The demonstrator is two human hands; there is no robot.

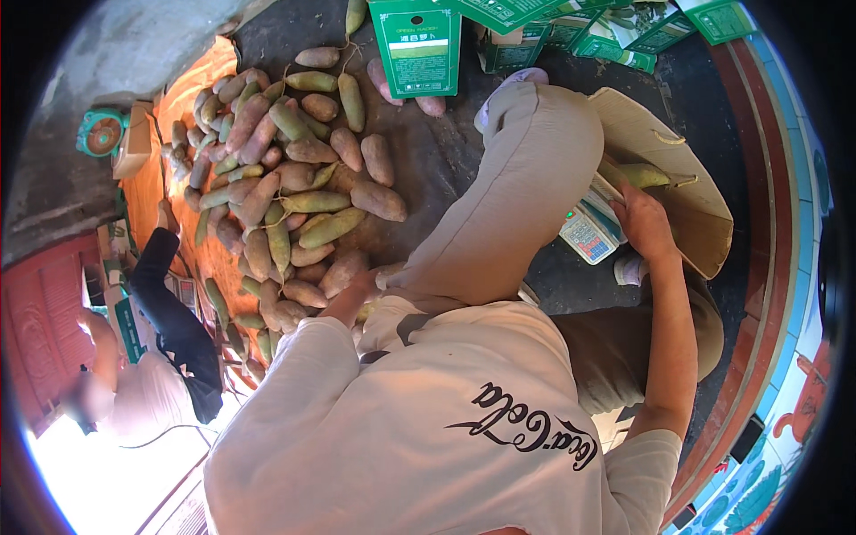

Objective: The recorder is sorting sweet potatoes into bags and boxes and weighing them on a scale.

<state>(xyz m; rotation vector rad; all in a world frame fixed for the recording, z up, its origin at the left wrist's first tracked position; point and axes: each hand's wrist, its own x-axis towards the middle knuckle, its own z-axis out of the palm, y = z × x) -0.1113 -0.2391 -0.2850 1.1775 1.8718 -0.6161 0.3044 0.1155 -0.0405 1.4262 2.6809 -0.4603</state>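
Note:
My left hand (358,292) is low at the near edge of a heap of long radishes (332,228), some green and others reddish-brown. It lies next to a brown radish (344,273), and its fingers are partly hidden beside my thigh. On the right, my right hand (646,221) has its fingers curled at the edge of an open cardboard box (711,218). A green radish (644,175) lies inside that box, just beyond my fingers. Beside the hand is a digital scale (587,236) with a keypad, partly covered by the box.
Green printed cartons (415,49) stand at the far side. Orange sheeting (143,192) lies under the heap's left part. Another person (147,383) sits at the left, an arm stretched toward the heap. A small teal fan-like device (102,133) stands far left. A red-brown ledge (765,178) runs along the right.

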